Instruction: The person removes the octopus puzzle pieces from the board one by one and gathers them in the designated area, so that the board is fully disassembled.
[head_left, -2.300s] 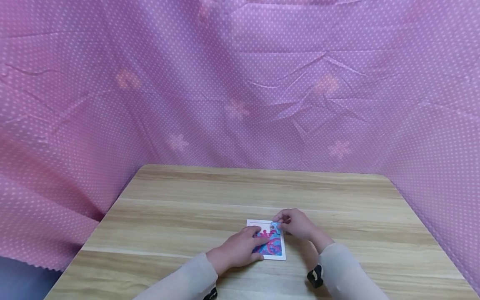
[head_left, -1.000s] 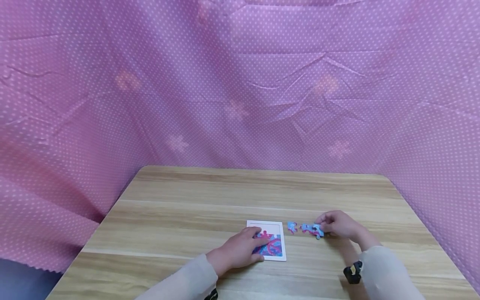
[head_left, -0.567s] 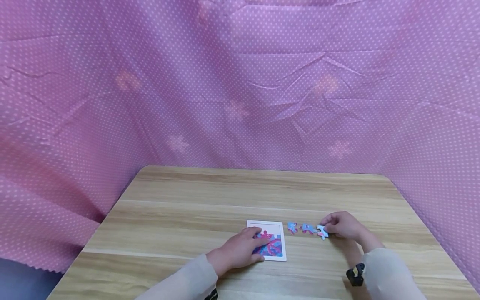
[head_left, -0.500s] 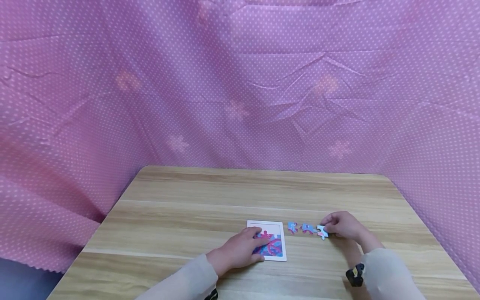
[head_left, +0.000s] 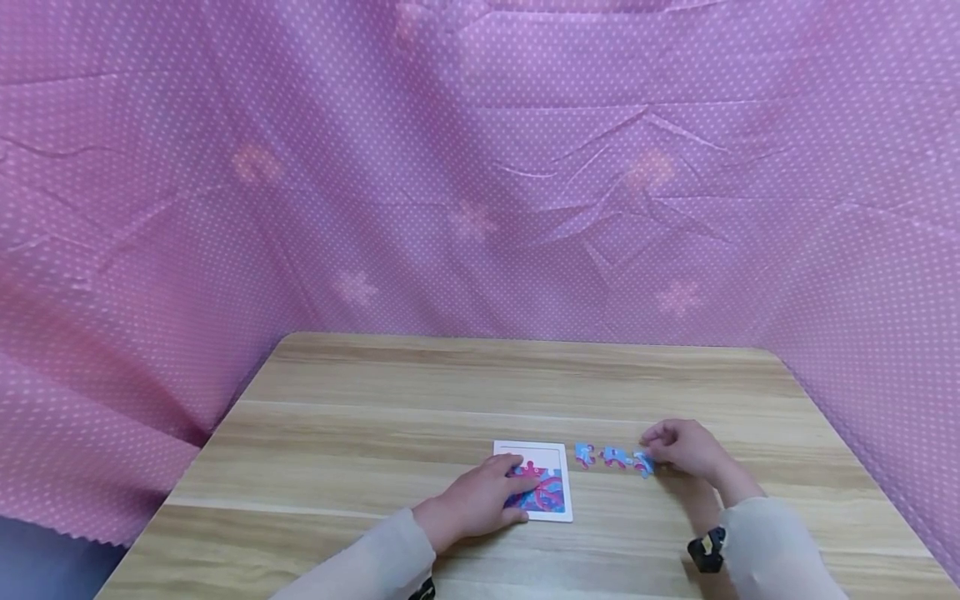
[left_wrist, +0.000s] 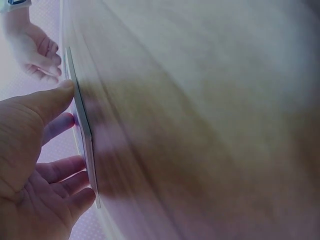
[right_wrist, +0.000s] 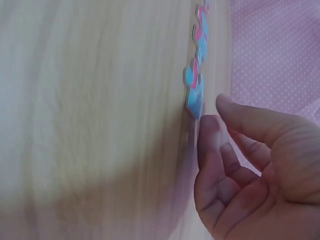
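In the head view my left hand (head_left: 480, 497) rests spread on a white-framed jigsaw board (head_left: 566, 500) whose lower part carries a pink and blue picture; the upper part shows bare white. The left wrist view has the thumb and fingertips along the board's edge. To the right of the board, a row of loose jigsaw pieces lies on the table: one piece (head_left: 584, 454) nearest the board, a middle piece (head_left: 614, 457) and an end piece (head_left: 643, 464). My right hand (head_left: 686, 450) is right beside the end piece, its thumb and fingertip apart with nothing between them.
The wooden table (head_left: 375, 400) has rounded far corners. A pink dotted curtain (head_left: 480, 167) hangs behind it and down both sides. A black strap (head_left: 707, 550) sits at the right sleeve.
My right hand has carried a jigsaw piece from the board's upper right corner rightward, turned it, set it at the row's end and let go. The left hand has stayed on the board.
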